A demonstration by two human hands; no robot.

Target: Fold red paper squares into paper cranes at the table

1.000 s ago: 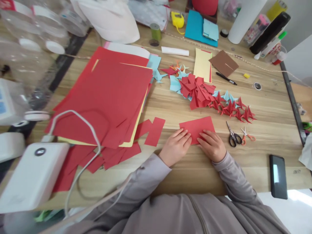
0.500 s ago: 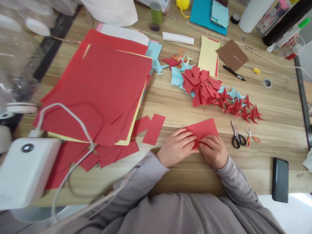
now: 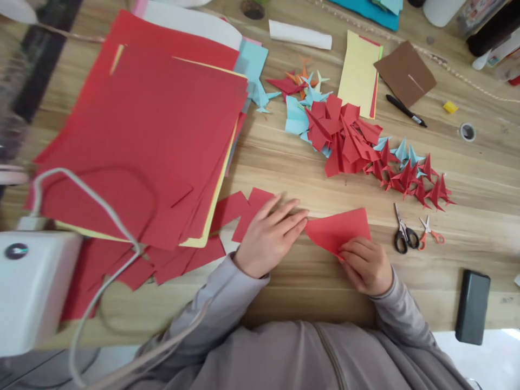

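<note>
My right hand [image 3: 365,264] pinches the lower edge of a red sheet of paper [image 3: 343,228], which bends upward a little at its left side. My left hand [image 3: 273,234] is open, its fingers stretched out and partly over a cut red paper piece [image 3: 245,223]. The fingertips reach close to the left corner of the held sheet; whether they touch it, I cannot tell. Beyond the hands lies a pile of folded red paper shapes [image 3: 345,135], joined on the right by small red and blue folded paper figures [image 3: 406,173].
A stack of large red sheets [image 3: 162,146] covers the left, with cut red pieces [image 3: 190,260] under its front edge. A white power bank [image 3: 36,292] with a cable stands there. Black-handled scissors [image 3: 401,235], small orange scissors [image 3: 429,234] and a black phone-like device [image 3: 473,306] lie right.
My left hand has let go of the red sheet and moved left, over the cut red piece. My right hand keeps hold of the sheet. The view has shifted slightly.
</note>
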